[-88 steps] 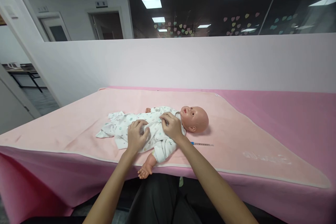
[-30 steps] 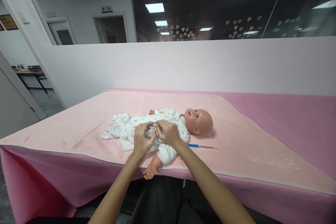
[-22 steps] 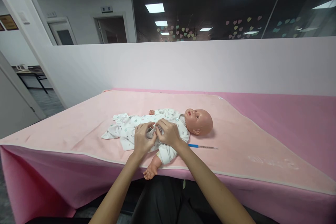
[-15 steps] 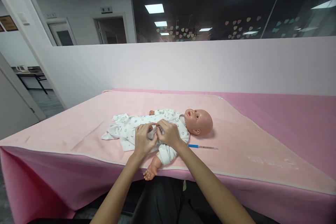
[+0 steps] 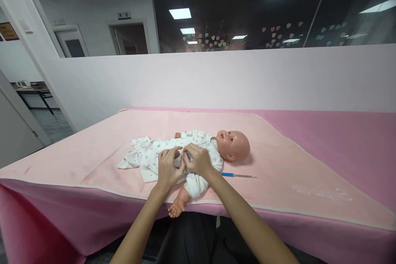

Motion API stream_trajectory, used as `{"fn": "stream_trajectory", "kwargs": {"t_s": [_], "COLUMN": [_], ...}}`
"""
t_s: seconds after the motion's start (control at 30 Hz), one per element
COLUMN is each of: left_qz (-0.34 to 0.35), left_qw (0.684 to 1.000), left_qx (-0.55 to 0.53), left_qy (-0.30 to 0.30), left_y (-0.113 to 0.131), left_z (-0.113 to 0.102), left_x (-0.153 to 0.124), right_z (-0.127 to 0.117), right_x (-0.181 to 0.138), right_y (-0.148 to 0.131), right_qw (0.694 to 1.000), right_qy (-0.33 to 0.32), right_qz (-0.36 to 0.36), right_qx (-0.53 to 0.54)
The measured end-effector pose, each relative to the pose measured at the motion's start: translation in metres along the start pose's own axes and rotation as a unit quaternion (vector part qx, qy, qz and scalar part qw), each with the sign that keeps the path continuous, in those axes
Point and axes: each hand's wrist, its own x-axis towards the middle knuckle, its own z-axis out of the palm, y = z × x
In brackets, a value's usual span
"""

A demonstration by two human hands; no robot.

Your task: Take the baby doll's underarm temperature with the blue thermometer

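Note:
A baby doll lies on its back, head to the right, dressed in a white printed baby outfit. Over its middle, my left hand pinches the cloth of the outfit between thumb and fingers. My right hand pinches the same cloth close beside it, the fingertips of both hands almost meeting. What exactly lies between the fingertips, cloth edge or fastener, is too small to tell. The doll's near arm sticks out of its sleeve toward me, its hand over the table edge.
A thermometer with a blue end lies right of the doll's shoulder. Under everything is a peach mat with a pale border, on a pink cloth. A white wall with a window above stands behind the table.
The view has tilted slightly, so the scene sits a little lower. Both hands keep their pinch on the outfit, with only tiny finger movement.

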Motion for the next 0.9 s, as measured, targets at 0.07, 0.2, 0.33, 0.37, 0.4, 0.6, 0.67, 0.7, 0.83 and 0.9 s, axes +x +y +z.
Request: {"fn": "stream_trajectory", "kwargs": {"t_s": [0.07,0.2,0.33,0.37,0.4,0.6,0.67,0.7,0.83,0.9], "left_qz": [-0.002,-0.01,-0.031,-0.037,-0.045,-0.095,-0.109,-0.115,-0.134,-0.153], "left_qw": [1.0,1.0,0.998,0.998,0.996,0.974,0.964,0.96,0.947,0.943], "left_qx": [0.0,-0.009,-0.044,-0.056,-0.07,-0.202,-0.239,-0.251,-0.29,-0.295], "left_qy": [-0.008,-0.021,-0.021,-0.02,-0.02,-0.034,-0.04,-0.043,-0.043,-0.01], "left_y": [0.0,-0.002,-0.006,-0.006,-0.007,-0.011,-0.012,-0.013,-0.014,-0.014], "left_z": [0.0,0.001,0.001,0.001,0.001,0.001,0.001,0.001,0.001,0.002], "left_x": [0.0,0.0,0.0,0.001,0.001,0.004,0.004,0.005,0.004,0.003], "right_z": [0.0,0.0,0.001,0.001,0.001,0.002,0.002,0.002,0.003,0.003], "right_x": [0.0,0.0,0.0,-0.001,-0.001,0.0,0.0,0.0,0.0,0.0], "right_y": [0.0,0.0,0.001,0.001,0.001,0.002,0.002,0.003,0.003,0.003], "right_qw": [1.0,1.0,1.0,1.0,1.0,1.0,1.0,1.0,1.0,1.0], "right_qy": [0.0,-0.002,-0.002,-0.002,-0.003,-0.013,-0.017,-0.018,-0.02,-0.018], "right_qz": [-0.002,-0.007,-0.007,-0.005,-0.003,0.009,0.006,0.005,0.005,0.006], "right_qx": [-0.003,-0.004,-0.001,0.0,0.001,-0.001,-0.004,-0.006,-0.009,-0.003]}}
